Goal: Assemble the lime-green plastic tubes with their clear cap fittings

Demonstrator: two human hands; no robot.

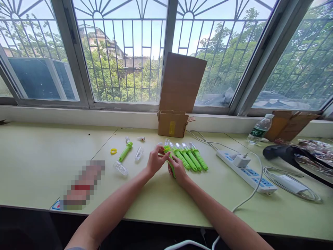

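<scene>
In the head view, my right hand (pixel 179 170) is wrapped around the lower part of a green plastic stick (pixel 170 160). The fingers of my left hand (pixel 156 159) pinch its upper end, where a yellow ring (pixel 167 149) shows. Part of the stick is hidden by my fingers. Just right of my hands, several similar green sticks (pixel 191 158) with clear tips lie side by side. To the left lie another green stick (pixel 126 151), a loose yellow ring (pixel 113 151), two clear plastic caps (pixel 139 153) and a small white part (pixel 141 139).
A cardboard box (pixel 171 124) with a raised flap stands by the window. On the right are a white power strip (pixel 247 172), a coiled cable (pixel 291 183), a water bottle (pixel 261 128) and a black curved object (pixel 282 152). A blurred patch (pixel 84 185) covers something on the left.
</scene>
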